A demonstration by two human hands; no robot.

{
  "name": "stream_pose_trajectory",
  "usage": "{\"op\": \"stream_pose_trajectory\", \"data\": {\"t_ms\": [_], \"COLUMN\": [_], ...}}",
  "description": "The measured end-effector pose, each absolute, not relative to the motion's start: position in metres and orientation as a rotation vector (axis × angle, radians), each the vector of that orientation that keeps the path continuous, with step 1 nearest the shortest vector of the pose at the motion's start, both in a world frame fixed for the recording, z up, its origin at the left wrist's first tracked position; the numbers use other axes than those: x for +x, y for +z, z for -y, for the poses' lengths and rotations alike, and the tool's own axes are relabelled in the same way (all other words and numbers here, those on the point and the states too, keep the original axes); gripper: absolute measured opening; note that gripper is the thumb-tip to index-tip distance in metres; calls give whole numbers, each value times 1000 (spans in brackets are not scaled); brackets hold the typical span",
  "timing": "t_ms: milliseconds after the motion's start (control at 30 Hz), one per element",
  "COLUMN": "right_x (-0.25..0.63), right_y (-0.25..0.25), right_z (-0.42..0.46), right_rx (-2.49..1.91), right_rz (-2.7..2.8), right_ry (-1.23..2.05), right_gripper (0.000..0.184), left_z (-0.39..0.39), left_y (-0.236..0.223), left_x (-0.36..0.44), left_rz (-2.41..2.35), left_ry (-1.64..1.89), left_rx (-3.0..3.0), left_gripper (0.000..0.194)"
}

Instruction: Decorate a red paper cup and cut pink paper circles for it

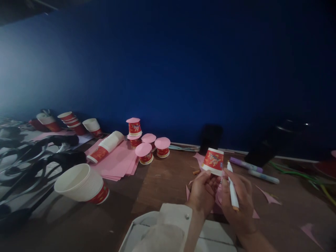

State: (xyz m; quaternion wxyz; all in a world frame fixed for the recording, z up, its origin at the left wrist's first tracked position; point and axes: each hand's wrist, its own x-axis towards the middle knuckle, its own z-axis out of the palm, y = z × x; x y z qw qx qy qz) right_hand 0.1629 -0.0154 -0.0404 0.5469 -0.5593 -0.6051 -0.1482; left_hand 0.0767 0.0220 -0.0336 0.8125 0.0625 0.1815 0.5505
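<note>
A red paper cup (214,160) with a printed pattern is upside down, its white rim toward me. My left hand (203,190) is closed around the rim from below. In my right hand (238,199) is a white marker (232,190) with an orange end, its tip up beside the cup. The right fingertips are close to the cup's rim; whether they touch it I cannot tell. Below my hands lies pink paper (218,203), partly hidden. Pink scraps (270,197) lie to the right, and a purple marker (246,164) and a pale marker (264,176) lie behind.
Several upside-down cups with pink paper discs (162,142) stand left of centre, one stacked on another. Pink sheets (119,162) hold a lying cup stack (106,146). Nested cups (81,183) and black cabled gear (57,157) are at left. A blue wall (168,70) bounds the back.
</note>
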Motion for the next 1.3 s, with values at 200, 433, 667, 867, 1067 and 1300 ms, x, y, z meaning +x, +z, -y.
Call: {"op": "stream_pose_trajectory", "data": {"t_ms": [200, 433, 667, 867, 1067, 1300], "right_x": [161, 163, 162, 165, 167, 168], "right_y": [-40, -38, -31, -37, -40, -41], "right_z": [15, 16, 20, 15, 14, 12], "right_rx": [-1330, -1306, -1228, -1222, -1242, -1265], "right_rz": [1425, 1476, 1534, 1560, 1574, 1554], "right_ry": [-342, -293, -250, -287, -306, -349], "right_gripper": [31, 33, 20, 17, 18, 17], "left_z": [-23, -22, -24, -24, -23, -24], "left_y": [-34, -31, -31, -30, -24, -29], "left_x": [77, 76, 79, 82, 81, 82], "left_rz": [-417, -370, -450, -482, -540, -509], "left_ry": [1171, 1186, 1176, 1187, 1173, 1182], "left_rx": [123, 214, 303, 447, 503, 501], "left_gripper": [11, 18, 34, 32, 34, 32]}}
